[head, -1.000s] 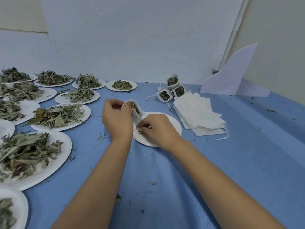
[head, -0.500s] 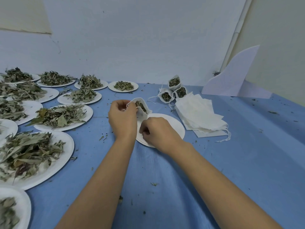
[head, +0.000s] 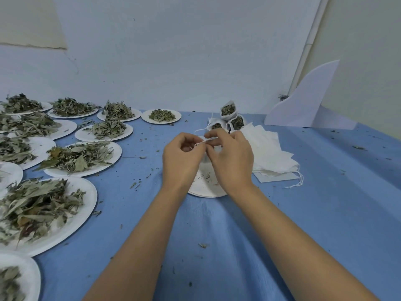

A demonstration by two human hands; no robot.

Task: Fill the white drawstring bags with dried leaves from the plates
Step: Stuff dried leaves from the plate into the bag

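Note:
Both my hands are raised over a nearly bare white plate that holds only leaf crumbs. My left hand and my right hand each pinch the thin white drawstring of a small white bag, which is mostly hidden behind my fingers. Three filled bags stand open-topped at the back, leaves showing inside. A stack of flat empty bags lies to the right of my hands. Several white plates heaped with dried leaves cover the left of the blue table.
A white curved board leans against the wall at the back right. Leaf crumbs lie scattered over the blue cloth. Loose strings trail from the empty bag stack. The wall runs along the table's far edge.
My right hand has risen from the plate to meet my left hand. The bag's open mouth with leaves, seen earlier, is now hidden behind both hands, which pinch the string.

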